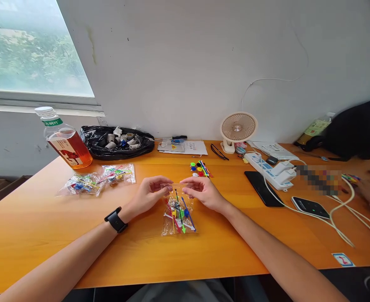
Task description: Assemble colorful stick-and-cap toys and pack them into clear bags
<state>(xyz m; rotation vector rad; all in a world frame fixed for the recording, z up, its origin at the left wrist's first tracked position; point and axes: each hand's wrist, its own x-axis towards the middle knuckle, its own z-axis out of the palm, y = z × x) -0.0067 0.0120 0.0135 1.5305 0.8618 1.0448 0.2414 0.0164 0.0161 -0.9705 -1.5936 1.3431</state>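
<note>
Both hands hold the top edge of a clear plastic bag [180, 216] in front of me. My left hand [150, 193] pinches its upper left corner, with a black watch on that wrist. My right hand [205, 193] pinches the upper right corner. Inside the bag lie colourful plastic arrow pieces and small round parts, in green, blue, red, yellow, white and black. Behind my right hand, a small group of coloured discs [193, 169] lies beside a bundle of plastic arrows [205, 168]. Two similar filled bags, a left one [79, 184] and a right one [117, 174], rest beyond my left hand.
A bottle of amber drink [68, 144] stands at the left. Along the wall are a black bag of rolls [93, 144], papers [194, 147], glasses [219, 152] and a small fan [239, 127]. To the right lie a power strip [271, 172], a black phone [263, 188], another device [309, 207] and cables.
</note>
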